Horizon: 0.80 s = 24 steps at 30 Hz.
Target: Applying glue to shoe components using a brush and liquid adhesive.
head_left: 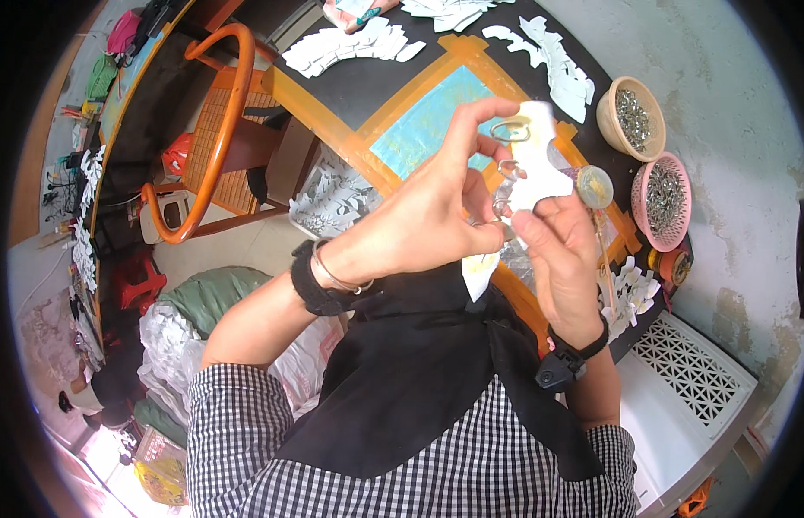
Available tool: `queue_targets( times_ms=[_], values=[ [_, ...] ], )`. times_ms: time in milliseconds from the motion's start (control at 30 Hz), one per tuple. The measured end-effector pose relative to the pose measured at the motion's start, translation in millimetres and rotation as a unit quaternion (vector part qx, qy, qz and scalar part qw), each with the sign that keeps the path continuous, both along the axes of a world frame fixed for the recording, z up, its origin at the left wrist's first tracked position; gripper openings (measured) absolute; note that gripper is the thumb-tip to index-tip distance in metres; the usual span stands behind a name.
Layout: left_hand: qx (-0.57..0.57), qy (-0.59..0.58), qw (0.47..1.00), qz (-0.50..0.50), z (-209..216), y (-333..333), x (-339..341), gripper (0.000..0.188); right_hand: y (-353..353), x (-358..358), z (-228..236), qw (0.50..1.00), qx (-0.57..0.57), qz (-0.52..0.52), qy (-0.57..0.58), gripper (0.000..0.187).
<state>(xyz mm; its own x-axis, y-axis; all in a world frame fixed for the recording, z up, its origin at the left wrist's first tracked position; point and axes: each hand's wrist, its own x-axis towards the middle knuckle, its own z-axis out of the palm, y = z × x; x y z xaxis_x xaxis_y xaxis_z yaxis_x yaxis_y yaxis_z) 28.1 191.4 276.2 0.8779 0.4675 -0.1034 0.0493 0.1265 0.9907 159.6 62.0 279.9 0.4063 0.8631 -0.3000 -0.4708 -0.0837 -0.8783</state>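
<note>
Just right of the frame's centre, the right hand (pixel 564 246) pinches a white card piece (pixel 538 160) low down, while the left hand (pixel 432 197) — fingers half curled — touches its left edge beside a metal ring (pixel 511 132); how firmly, I can't tell. Upper right, a cream bowl (pixel 607 125) sits near a pink basket (pixel 676 242).

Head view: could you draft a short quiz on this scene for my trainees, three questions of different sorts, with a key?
1. True or false: the white, irregularly cut piece is held up between the left hand and the right hand.
2. The round pink plastic basket holds: A) white cut pieces; B) small shiny metal pieces; C) green cloth.
3. Fill in: the flat blue sheet is bordered by ___ tape.

Key: 1. True. 2. B. 3. Orange.
</note>
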Motion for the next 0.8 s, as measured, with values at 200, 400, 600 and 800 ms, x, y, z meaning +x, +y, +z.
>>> queue_targets(
  times_ms=[200,400,600,800],
  values=[
    [-0.055,0.009,0.998,0.009,-13.9,-12.6,3.4,0.094,-10.9,3.1,-13.6,0.998,-0.04,-0.01,0.036,0.039],
    [-0.112,0.0,0.994,-0.014,-24.7,-21.5,17.1,0.091,-24.5,9.5,-21.9,0.999,-0.028,-0.033,0.027,0.042],
    [-0.154,-0.017,0.987,-0.037,-32.9,-20.6,25.3,0.087,-36.5,13.8,-22.0,0.997,0.008,-0.073,-0.005,0.048],
    [-0.195,-0.067,0.978,0.016,-44.4,-34.6,28.4,0.077,-43.9,13.8,-26.8,0.991,0.025,-0.129,-0.006,0.049]
  ],
)
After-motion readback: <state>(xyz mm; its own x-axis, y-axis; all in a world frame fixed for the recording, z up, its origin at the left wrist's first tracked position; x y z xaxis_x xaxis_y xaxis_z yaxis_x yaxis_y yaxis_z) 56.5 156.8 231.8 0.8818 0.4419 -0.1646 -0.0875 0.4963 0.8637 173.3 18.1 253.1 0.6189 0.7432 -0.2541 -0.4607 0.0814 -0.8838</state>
